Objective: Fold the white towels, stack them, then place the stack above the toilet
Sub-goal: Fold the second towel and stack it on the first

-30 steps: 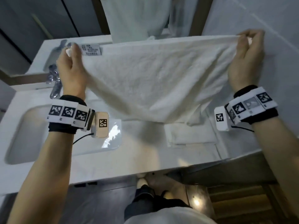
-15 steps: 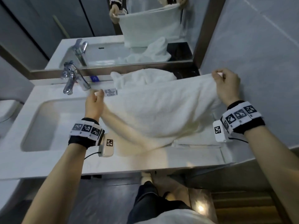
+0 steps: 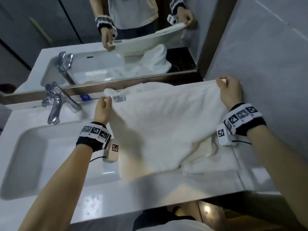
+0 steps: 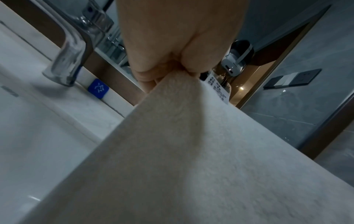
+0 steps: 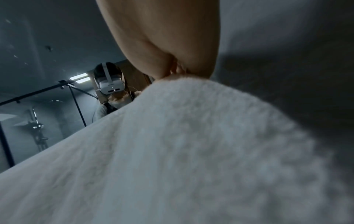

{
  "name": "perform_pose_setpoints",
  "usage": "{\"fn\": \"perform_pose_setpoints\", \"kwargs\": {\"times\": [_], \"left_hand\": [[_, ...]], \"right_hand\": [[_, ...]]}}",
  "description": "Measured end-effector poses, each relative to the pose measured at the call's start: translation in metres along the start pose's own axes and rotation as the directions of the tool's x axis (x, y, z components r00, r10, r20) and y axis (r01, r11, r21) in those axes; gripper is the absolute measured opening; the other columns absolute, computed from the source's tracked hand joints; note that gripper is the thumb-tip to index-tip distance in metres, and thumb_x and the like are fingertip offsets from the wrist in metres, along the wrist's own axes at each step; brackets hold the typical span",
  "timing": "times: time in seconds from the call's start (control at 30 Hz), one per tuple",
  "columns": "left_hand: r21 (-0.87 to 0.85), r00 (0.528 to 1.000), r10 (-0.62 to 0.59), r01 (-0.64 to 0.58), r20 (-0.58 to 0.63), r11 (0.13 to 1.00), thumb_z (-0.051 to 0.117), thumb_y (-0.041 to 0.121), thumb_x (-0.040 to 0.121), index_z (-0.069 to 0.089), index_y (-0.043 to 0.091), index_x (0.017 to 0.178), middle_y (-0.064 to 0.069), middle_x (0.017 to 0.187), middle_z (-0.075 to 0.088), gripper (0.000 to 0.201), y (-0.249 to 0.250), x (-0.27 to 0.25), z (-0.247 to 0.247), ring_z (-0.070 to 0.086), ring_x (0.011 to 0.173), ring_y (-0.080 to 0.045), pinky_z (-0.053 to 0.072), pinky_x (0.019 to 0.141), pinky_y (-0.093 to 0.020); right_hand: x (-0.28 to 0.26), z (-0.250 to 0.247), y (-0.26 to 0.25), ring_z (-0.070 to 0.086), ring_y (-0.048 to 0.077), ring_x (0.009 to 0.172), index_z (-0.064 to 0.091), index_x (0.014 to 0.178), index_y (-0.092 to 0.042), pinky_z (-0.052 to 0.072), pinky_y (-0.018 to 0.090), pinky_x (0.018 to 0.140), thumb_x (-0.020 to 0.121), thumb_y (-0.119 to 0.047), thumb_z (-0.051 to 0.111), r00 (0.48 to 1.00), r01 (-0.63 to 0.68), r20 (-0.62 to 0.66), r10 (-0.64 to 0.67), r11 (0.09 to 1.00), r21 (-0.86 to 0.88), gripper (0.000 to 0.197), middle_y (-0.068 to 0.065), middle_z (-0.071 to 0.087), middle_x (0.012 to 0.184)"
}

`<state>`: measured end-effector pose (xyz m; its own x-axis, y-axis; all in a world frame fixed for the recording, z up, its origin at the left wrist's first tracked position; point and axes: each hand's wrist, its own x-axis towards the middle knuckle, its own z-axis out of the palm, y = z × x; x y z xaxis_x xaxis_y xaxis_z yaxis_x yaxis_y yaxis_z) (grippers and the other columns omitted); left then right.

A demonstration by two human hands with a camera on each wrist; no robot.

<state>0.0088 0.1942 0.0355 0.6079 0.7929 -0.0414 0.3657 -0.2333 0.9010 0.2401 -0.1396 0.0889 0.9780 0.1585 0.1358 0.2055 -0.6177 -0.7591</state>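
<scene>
A white towel (image 3: 166, 127) is stretched between my hands above the counter, its lower part draped on the countertop. My left hand (image 3: 104, 104) pinches the towel's top left corner beside its label (image 3: 119, 98); in the left wrist view the left hand (image 4: 172, 71) nips the towel (image 4: 191, 166). My right hand (image 3: 224, 84) pinches the top right corner near the wall; the right wrist view shows that hand (image 5: 178, 72) closed on the towel (image 5: 172, 151). A folded white towel (image 3: 210, 164) lies under it at the right. Another crumpled towel (image 3: 146, 86) sits behind.
A white sink basin (image 3: 25, 155) fills the counter's left half, with a chrome tap (image 3: 55, 104) behind it. A mirror (image 3: 116, 39) runs along the back. A grey tiled wall (image 3: 266, 55) stands close on the right. The toilet is not in view.
Both hands have brought the towel down from chest height toward the counter, and its lower part now drapes on the countertop over the folded towel.
</scene>
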Motion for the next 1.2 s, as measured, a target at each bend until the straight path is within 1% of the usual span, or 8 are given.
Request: {"fn": "perform_pose_setpoints", "kwargs": {"times": [0.17, 0.33, 0.5, 0.67, 0.83, 1.0, 1.1, 1.2], "left_hand": [[0.011, 0.999, -0.033, 0.033, 0.042, 0.999, 0.042, 0.022, 0.098, 0.048, 0.008, 0.093, 0.004, 0.073, 0.047, 0.016, -0.005, 0.026, 0.016, 0.043, 0.073, -0.013, 0.031, 0.055, -0.019], [-0.035, 0.966, -0.230, 0.236, 0.121, 0.971, 0.048, 0.025, 0.096, 0.051, 0.012, 0.070, -0.002, 0.068, 0.050, 0.029, -0.031, 0.027, 0.033, 0.049, 0.066, -0.016, 0.042, 0.063, -0.028], [-0.044, 0.844, -0.411, 0.452, 0.345, 0.891, 0.052, 0.041, 0.093, 0.051, 0.004, 0.098, -0.011, 0.091, 0.054, 0.037, -0.056, 0.016, 0.037, 0.052, 0.090, -0.024, 0.044, 0.083, -0.038], [0.037, 0.837, -0.401, 0.418, 0.373, 0.908, 0.052, 0.040, 0.093, 0.045, 0.010, 0.080, -0.009, 0.079, 0.050, 0.033, -0.071, -0.004, 0.038, 0.047, 0.084, -0.023, 0.039, 0.074, -0.034], [0.118, 0.811, -0.424, 0.413, 0.404, 0.903, 0.051, 0.040, 0.094, 0.038, 0.013, 0.080, -0.012, 0.080, 0.038, 0.033, -0.084, -0.026, 0.030, 0.040, 0.081, -0.024, 0.033, 0.075, -0.036], [0.093, 0.885, -0.365, 0.354, 0.289, 0.931, 0.048, 0.036, 0.096, 0.046, 0.002, 0.092, -0.008, 0.077, 0.048, 0.035, -0.075, -0.038, 0.026, 0.048, 0.081, -0.024, 0.039, 0.065, -0.031], [0.105, 0.927, -0.332, 0.318, 0.175, 0.942, 0.047, 0.039, 0.095, 0.046, 0.005, 0.099, -0.004, 0.081, 0.048, 0.034, -0.064, -0.039, 0.025, 0.048, 0.084, -0.022, 0.037, 0.073, -0.033], [0.089, 0.937, -0.324, 0.314, 0.132, 0.945, 0.048, 0.040, 0.095, 0.049, 0.005, 0.106, -0.008, 0.093, 0.053, 0.036, -0.059, -0.045, 0.025, 0.049, 0.091, -0.022, 0.039, 0.081, -0.037]], "right_hand": [[0.022, 0.021, -0.002, 0.057, 0.035, 0.110, 0.062, 0.114, -0.002, 0.043, 0.034, 0.089, 0.097, -0.021, 0.049, 0.993, -0.072, 0.086, 0.077, 0.996, -0.058, 0.029, 0.021, 0.063, 0.119], [0.017, 0.032, 0.012, 0.056, 0.032, 0.114, 0.058, 0.119, 0.003, 0.042, 0.030, 0.088, 0.096, -0.021, 0.050, 0.944, -0.280, 0.183, 0.274, 0.960, 0.010, 0.034, 0.020, 0.062, 0.121], [-0.005, 0.025, 0.044, 0.061, 0.027, 0.106, 0.066, 0.100, -0.001, 0.047, 0.040, 0.099, 0.086, -0.041, 0.054, 0.837, -0.490, 0.331, 0.436, 0.866, 0.097, 0.044, 0.014, 0.069, 0.107], [-0.025, 0.025, 0.066, 0.061, 0.037, 0.106, 0.064, 0.102, 0.002, 0.044, 0.050, 0.102, 0.091, -0.051, 0.046, 0.781, -0.485, 0.443, 0.441, 0.875, -0.017, 0.057, 0.022, 0.067, 0.110], [-0.042, 0.020, 0.067, 0.064, 0.036, 0.097, 0.065, 0.090, -0.003, 0.049, 0.045, 0.091, 0.091, -0.037, 0.057, 0.782, -0.486, 0.465, 0.414, 0.873, 0.040, 0.035, 0.023, 0.067, 0.102], [-0.045, 0.004, 0.056, 0.061, 0.029, 0.090, 0.060, 0.109, 0.002, 0.052, 0.039, 0.082, 0.090, -0.028, 0.062, 0.694, -0.549, 0.569, 0.440, 0.836, 0.023, 0.035, 0.017, 0.064, 0.099], [-0.042, -0.004, 0.049, 0.063, 0.017, 0.074, 0.059, 0.109, -0.005, 0.053, 0.023, 0.054, 0.090, -0.024, 0.063, 0.761, -0.526, 0.535, 0.367, 0.831, 0.178, 0.028, 0.006, 0.066, 0.086], [-0.040, -0.001, 0.045, 0.064, 0.015, 0.084, 0.059, 0.110, -0.011, 0.054, 0.020, 0.063, 0.089, -0.031, 0.063, 0.890, -0.398, 0.363, 0.275, 0.858, 0.326, 0.030, 0.002, 0.067, 0.097]]}}
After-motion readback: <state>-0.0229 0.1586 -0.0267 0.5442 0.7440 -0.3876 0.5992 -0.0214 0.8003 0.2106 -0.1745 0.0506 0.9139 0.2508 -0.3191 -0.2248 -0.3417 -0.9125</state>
